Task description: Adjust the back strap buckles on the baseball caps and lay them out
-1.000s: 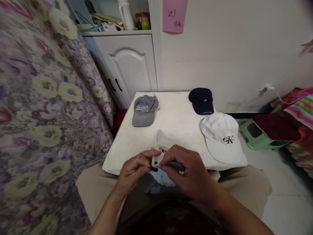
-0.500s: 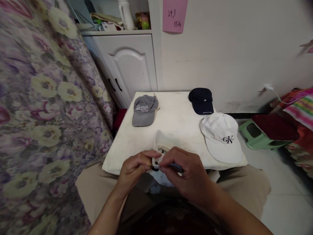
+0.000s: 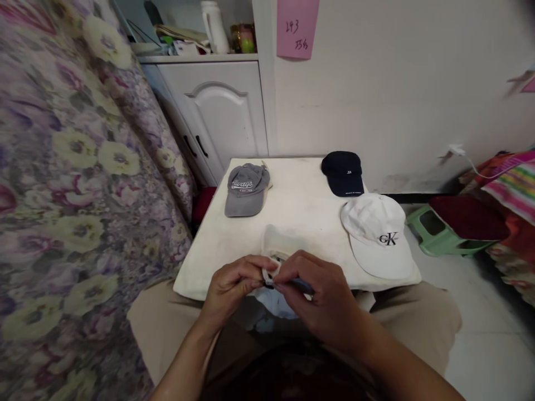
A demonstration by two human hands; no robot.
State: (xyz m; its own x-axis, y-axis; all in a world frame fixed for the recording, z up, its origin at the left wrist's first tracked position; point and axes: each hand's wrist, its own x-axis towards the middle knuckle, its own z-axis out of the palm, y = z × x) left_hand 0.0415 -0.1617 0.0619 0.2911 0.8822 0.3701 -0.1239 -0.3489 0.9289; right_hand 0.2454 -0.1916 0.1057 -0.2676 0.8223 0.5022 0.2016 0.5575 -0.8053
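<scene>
Left hand [image 3: 232, 284]: head view; fingers clamped on the strap [image 3: 270, 277] of a pale cap [image 3: 276, 303].
Right hand [image 3: 315, 289]: thumb and fingers pinched on the same strap, just beside the left.
Pale cap: at the near edge of the table [image 3: 305, 206], partly hidden by hands.
Far left: grey "Always" cap [image 3: 246, 190].
Right side: navy cap [image 3: 343, 174], white CK cap [image 3: 376, 236] nearer.

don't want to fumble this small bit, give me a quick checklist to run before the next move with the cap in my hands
1. Left hand on the pale cap: ok, fingertips pinching at its opening.
2. Right hand on it too: ok, fingertips close to the left's.
3. Small dark piece fastened: cannot tell, too small and partly covered.
4. Whole pale cap in sight: not ok, hands hide part.
5. Gray cap, navy cap and white cap apart from both hands: ok, on the table.
</scene>
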